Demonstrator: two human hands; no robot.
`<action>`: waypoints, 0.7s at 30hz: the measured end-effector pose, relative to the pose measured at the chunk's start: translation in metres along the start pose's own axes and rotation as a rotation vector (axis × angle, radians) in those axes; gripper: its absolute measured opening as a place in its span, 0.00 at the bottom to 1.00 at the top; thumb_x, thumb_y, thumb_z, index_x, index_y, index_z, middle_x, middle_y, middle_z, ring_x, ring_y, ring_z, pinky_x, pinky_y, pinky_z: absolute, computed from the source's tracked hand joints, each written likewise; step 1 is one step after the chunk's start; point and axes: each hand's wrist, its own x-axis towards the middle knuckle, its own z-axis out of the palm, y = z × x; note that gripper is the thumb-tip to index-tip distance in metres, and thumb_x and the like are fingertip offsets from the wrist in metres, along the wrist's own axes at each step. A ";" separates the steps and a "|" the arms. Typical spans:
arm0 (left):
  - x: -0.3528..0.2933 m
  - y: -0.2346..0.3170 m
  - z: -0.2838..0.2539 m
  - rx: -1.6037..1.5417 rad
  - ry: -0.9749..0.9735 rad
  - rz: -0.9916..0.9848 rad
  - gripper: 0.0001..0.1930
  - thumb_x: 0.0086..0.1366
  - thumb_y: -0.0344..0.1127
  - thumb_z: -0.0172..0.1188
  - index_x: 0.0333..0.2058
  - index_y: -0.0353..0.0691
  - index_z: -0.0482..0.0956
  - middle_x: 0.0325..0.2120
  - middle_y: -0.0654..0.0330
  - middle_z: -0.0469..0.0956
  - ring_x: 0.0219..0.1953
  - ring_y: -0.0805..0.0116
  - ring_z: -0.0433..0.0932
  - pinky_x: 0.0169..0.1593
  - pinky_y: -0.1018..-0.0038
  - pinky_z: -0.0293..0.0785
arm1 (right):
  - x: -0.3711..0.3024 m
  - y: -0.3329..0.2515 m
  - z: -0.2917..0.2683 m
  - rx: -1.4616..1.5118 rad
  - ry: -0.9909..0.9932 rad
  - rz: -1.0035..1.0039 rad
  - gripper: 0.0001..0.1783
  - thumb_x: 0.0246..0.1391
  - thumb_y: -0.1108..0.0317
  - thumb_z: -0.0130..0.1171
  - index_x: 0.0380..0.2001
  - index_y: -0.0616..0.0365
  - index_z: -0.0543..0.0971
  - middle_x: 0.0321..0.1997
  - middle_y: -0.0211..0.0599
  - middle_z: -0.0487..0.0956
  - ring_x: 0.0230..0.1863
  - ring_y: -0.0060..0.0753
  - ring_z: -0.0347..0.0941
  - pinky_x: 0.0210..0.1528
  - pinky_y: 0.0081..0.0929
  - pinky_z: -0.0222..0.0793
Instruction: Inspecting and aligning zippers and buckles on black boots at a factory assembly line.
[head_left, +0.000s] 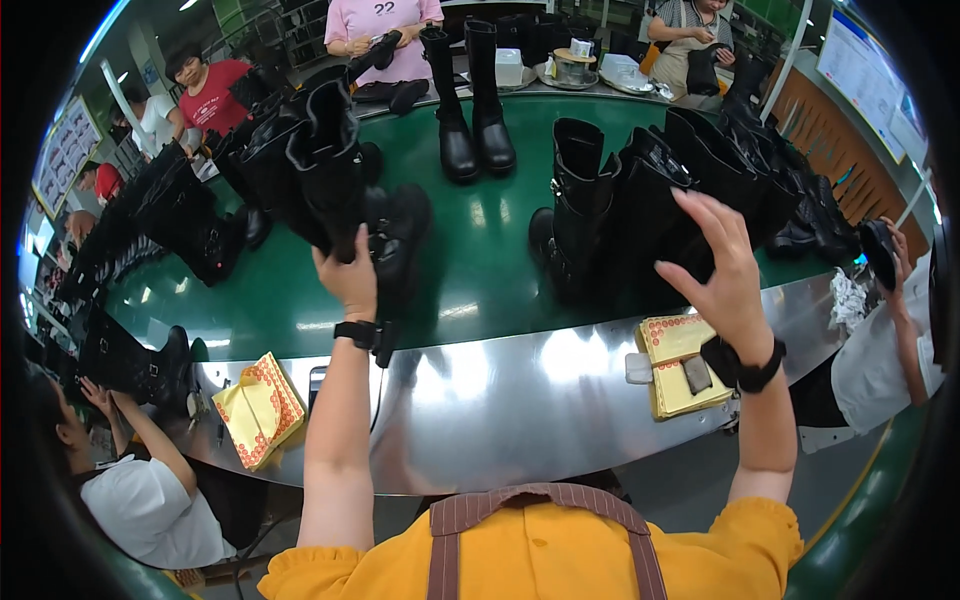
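My left hand (346, 284) is closed round the ankle part of a tall black boot (330, 185), its thumb showing and its other fingers mostly hidden. The boot stands among other black boots on the left of the green surface, its shaft rising away from me. My right hand (722, 275) is raised, its thumb and fingers spread and holding nothing. Just beyond it stands a group of tall black boots (640, 200); whether the fingertips touch them I cannot tell. The nearest one at the group's left is a buckled boot (575, 205).
A pair of black boots (470, 120) stands upright at the far middle of the green tabletop (480, 265). Yellow printed sheets (260, 412) lie on the metal edge (480, 390) at left; another yellow stack (690, 345) carries small blocks. People work on both sides and across.
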 end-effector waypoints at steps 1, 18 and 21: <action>0.004 -0.010 -0.009 -0.007 -0.032 -0.050 0.17 0.55 0.45 0.67 0.32 0.34 0.84 0.39 0.48 0.80 0.46 0.48 0.73 0.52 0.62 0.67 | 0.013 -0.002 0.005 -0.051 -0.049 0.035 0.40 0.40 0.55 0.70 0.60 0.40 0.68 0.60 0.41 0.67 0.57 0.47 0.64 0.54 0.38 0.67; -0.058 0.132 -0.111 -0.328 -0.551 -0.065 0.48 0.46 0.44 0.75 0.63 0.39 0.58 0.63 0.47 0.54 0.65 0.52 0.55 0.66 0.62 0.51 | 0.096 -0.044 0.033 0.030 -0.015 0.065 0.28 0.49 0.44 0.62 0.39 0.61 0.81 0.32 0.49 0.81 0.36 0.49 0.78 0.37 0.35 0.72; -0.092 0.182 -0.113 -0.475 -0.742 0.115 0.64 0.35 0.50 0.79 0.66 0.37 0.47 0.65 0.41 0.47 0.66 0.45 0.51 0.66 0.59 0.51 | 0.052 -0.095 -0.024 0.024 0.102 -0.179 0.18 0.45 0.59 0.69 0.30 0.62 0.77 0.25 0.43 0.76 0.25 0.39 0.73 0.29 0.28 0.66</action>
